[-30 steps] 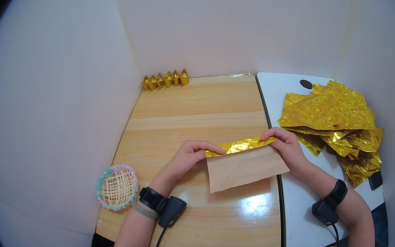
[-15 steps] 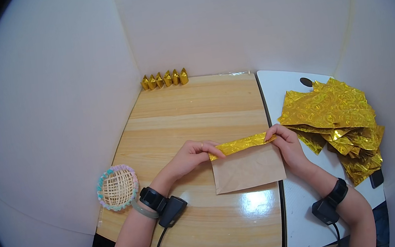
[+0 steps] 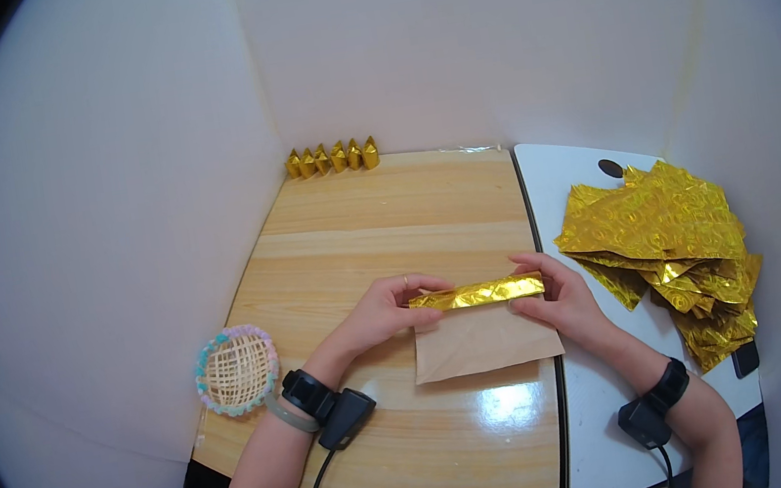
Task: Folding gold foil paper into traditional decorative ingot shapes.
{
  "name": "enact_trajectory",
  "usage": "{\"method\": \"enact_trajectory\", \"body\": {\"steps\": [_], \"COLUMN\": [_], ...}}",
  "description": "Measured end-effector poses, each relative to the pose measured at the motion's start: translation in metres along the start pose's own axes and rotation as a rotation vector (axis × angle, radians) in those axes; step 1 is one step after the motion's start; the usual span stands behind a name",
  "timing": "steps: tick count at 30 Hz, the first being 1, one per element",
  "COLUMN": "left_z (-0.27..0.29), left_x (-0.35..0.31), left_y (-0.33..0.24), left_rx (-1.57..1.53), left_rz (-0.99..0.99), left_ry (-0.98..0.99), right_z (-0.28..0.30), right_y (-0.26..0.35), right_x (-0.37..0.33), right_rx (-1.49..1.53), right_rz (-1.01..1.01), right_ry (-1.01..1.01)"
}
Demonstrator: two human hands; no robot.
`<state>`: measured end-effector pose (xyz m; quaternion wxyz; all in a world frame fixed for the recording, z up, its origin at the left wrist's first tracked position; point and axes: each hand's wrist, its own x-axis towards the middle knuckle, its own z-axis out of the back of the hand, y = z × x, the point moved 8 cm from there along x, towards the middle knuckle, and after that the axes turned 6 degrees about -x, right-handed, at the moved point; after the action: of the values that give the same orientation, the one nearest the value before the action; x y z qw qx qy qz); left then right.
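A sheet of gold foil paper (image 3: 484, 341) lies on the wooden table in front of me, its plain brown back facing up. Along its far edge a narrow gold band is folded over toward me. At the band's left end, my left hand (image 3: 392, 310) grips it, thumb on the near side and fingers behind. My right hand (image 3: 563, 300) pinches the right end likewise, its thumb at the band's near edge and its index finger stretched above. Both wrists wear black straps with cabled boxes.
Several folded gold foil pieces (image 3: 338, 157) stand in a row at the far left corner. A small woven basket (image 3: 238, 370) with a pastel rim is by my left forearm. On the white board (image 3: 600, 454) at right lies a messy pile of gold foil sheets (image 3: 663, 226). Pale walls enclose the tables.
The gold band has been turned further over toward me and now lies more level. My right hand's fingers have shifted, with the thumb now on the near side. The view has shifted slightly.
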<state>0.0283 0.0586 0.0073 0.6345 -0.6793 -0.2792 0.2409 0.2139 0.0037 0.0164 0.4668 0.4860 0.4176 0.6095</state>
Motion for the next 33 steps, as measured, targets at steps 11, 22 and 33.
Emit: {"method": "enact_trajectory", "body": {"steps": [11,22,33], "left_z": [0.023,0.011,0.042], "left_x": [-0.001,0.001,-0.001], "left_y": [0.019,0.010,0.011], "left_rx": [0.044,-0.064,-0.260], "left_rz": [0.116,0.056,-0.023], "left_ry": [-0.175,-0.094,-0.405], "right_z": [0.007,0.021,0.014], "right_y": [-0.021,-0.022,-0.021], "right_x": [0.002,0.002,0.005], "right_rx": [-0.045,0.267,0.227], "right_rz": [-0.111,-0.158,-0.186], "right_ry": [-0.009,-0.157,-0.056]}}
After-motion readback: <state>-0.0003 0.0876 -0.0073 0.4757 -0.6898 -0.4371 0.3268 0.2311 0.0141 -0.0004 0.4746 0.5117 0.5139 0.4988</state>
